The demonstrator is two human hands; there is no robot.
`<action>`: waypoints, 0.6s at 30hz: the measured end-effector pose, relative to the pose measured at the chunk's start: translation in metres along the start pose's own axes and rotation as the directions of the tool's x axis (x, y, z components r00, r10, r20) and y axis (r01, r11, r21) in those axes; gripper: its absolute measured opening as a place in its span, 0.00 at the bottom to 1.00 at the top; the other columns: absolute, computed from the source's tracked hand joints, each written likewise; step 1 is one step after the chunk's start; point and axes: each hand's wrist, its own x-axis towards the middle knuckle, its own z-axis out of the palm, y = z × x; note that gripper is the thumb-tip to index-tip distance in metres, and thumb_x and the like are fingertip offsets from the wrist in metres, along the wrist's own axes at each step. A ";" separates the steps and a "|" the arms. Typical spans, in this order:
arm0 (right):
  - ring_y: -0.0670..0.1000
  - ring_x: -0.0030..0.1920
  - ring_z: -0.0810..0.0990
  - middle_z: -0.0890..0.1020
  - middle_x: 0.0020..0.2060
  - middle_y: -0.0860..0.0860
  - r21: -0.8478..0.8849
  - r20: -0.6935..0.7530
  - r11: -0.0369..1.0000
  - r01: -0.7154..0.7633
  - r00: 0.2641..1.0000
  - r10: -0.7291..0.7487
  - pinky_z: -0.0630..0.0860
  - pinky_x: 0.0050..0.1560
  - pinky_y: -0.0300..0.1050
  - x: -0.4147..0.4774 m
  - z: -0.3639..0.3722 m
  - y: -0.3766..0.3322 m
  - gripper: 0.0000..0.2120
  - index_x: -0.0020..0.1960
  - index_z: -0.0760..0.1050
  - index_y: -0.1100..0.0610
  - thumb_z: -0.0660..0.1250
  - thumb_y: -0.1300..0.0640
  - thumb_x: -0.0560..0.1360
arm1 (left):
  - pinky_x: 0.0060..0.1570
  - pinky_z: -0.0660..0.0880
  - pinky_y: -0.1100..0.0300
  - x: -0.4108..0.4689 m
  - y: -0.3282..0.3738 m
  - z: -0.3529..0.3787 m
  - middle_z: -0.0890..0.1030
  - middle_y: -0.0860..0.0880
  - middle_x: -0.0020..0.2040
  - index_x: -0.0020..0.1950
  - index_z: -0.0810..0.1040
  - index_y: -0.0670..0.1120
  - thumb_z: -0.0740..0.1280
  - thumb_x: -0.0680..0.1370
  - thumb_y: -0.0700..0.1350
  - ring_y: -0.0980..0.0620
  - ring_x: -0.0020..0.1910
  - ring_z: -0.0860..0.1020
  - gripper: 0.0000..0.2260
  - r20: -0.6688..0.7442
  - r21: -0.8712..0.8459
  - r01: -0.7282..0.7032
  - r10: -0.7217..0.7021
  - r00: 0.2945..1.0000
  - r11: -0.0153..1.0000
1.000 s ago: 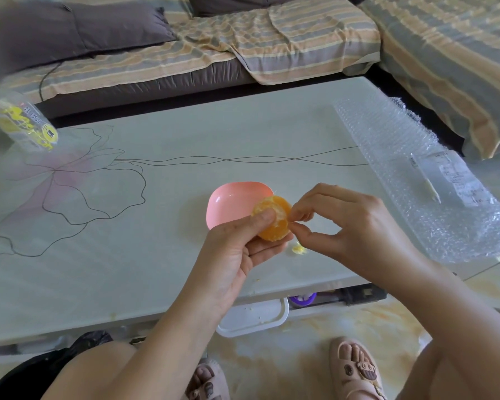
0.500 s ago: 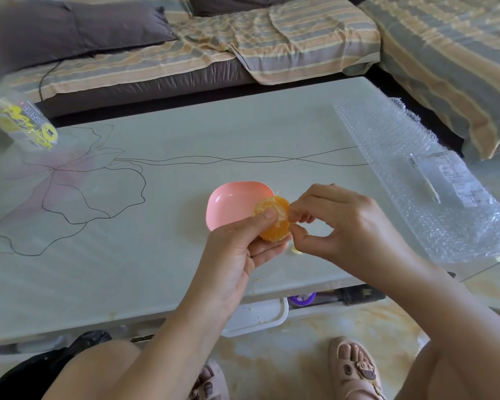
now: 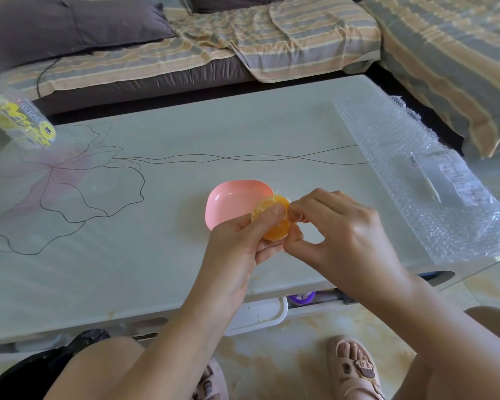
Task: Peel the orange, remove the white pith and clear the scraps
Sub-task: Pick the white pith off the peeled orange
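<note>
A: Log grips, starting from 9 o'clock side.
B: Noted left hand [image 3: 237, 243] curled tight round orange [image 3: 276, 226], peeled, at 4 o'clock of pink dish [image 3: 228, 200], above table [image 3: 185, 134].
A: And at 3 o'clock?
B: Noted right hand [image 3: 341, 235] pinching orange's near edge between thumb and fingertips.

The thumb of the left hand [image 3: 237, 246] covered part of the orange [image 3: 276, 230], and both hid the near corner of the pink dish [image 3: 228, 200]. I could not tell what the right hand [image 3: 341, 235] pinched at the orange's edge. The left edge cut off the plastic bottle [image 3: 18, 119].
</note>
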 end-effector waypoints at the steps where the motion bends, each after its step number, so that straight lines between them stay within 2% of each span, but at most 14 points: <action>1: 0.54 0.29 0.74 0.78 0.31 0.51 0.001 0.000 1.000 0.002 1.000 -0.002 0.69 0.35 0.41 0.000 0.000 0.000 0.06 0.37 0.78 0.60 0.64 0.60 0.69 | 0.40 0.79 0.64 0.000 0.000 0.001 0.85 0.49 0.36 0.33 0.86 0.48 0.69 0.71 0.45 0.52 0.38 0.84 0.09 -0.011 0.006 -0.005 0.005 1.000 1.000; 3: 0.54 0.29 0.74 0.77 0.31 0.52 0.004 -0.002 1.000 0.001 1.000 -0.001 0.69 0.35 0.40 0.001 -0.001 -0.002 0.05 0.37 0.78 0.60 0.64 0.61 0.69 | 0.41 0.79 0.63 0.000 -0.002 0.002 0.85 0.48 0.35 0.32 0.85 0.49 0.68 0.74 0.44 0.52 0.39 0.84 0.12 -0.025 0.020 -0.014 0.014 1.000 1.000; 5: 0.55 0.29 0.73 0.77 0.31 0.52 0.014 -0.004 1.000 -0.007 1.000 0.007 0.68 0.34 0.40 0.002 -0.001 -0.004 0.01 0.36 0.77 0.60 0.67 0.64 0.66 | 0.44 0.79 0.60 0.000 -0.003 0.002 0.85 0.48 0.36 0.33 0.86 0.48 0.70 0.71 0.46 0.51 0.40 0.84 0.08 -0.023 0.037 -0.025 0.026 0.999 0.999; 7: 0.54 0.28 0.73 0.77 0.31 0.51 0.043 0.002 0.999 -0.032 0.999 0.032 0.67 0.33 0.39 0.002 -0.002 -0.005 0.03 0.36 0.77 0.61 0.69 0.66 0.63 | 0.46 0.79 0.58 0.000 -0.004 0.002 0.85 0.47 0.38 0.35 0.86 0.48 0.74 0.68 0.48 0.50 0.42 0.84 0.05 -0.017 0.048 -0.038 0.039 0.999 0.998; 9: 0.53 0.29 0.72 0.76 0.31 0.50 0.092 0.008 0.994 -0.065 0.998 0.064 0.67 0.33 0.36 0.003 -0.004 -0.006 0.04 0.36 0.77 0.60 0.70 0.66 0.63 | 0.45 0.79 0.60 0.001 -0.005 0.001 0.86 0.46 0.39 0.36 0.86 0.48 0.72 0.68 0.49 0.50 0.43 0.84 0.07 -0.010 0.056 -0.048 0.049 0.999 0.997; 13: 0.42 0.30 0.66 0.74 0.31 0.47 0.174 0.030 0.979 -0.108 0.994 0.104 0.61 0.34 0.26 0.005 -0.010 -0.007 0.05 0.36 0.77 0.60 0.69 0.66 0.61 | 0.40 0.79 0.63 0.000 -0.005 0.001 0.85 0.46 0.38 0.35 0.86 0.47 0.72 0.68 0.49 0.50 0.40 0.84 0.07 0.038 0.022 -0.059 0.058 0.998 0.998; 16: 0.32 0.32 0.67 0.71 0.32 0.44 0.225 0.065 0.970 -0.095 0.995 0.082 0.61 0.35 0.22 0.007 -0.015 -0.005 0.06 0.36 0.77 0.60 0.70 0.67 0.60 | 0.39 0.79 0.63 0.000 -0.005 -0.001 0.85 0.46 0.38 0.36 0.86 0.47 0.69 0.68 0.50 0.52 0.39 0.84 0.09 0.086 0.015 -0.055 0.053 0.995 0.998; 18: 0.31 0.34 0.68 0.71 0.32 0.44 0.252 0.086 0.965 -0.078 0.995 0.058 0.61 0.35 0.21 0.008 -0.018 -0.004 0.06 0.36 0.77 0.60 0.70 0.67 0.60 | 0.39 0.79 0.63 0.001 -0.005 -0.003 0.85 0.47 0.38 0.36 0.86 0.48 0.69 0.68 0.50 0.53 0.39 0.84 0.09 0.115 0.029 -0.054 0.051 0.992 0.998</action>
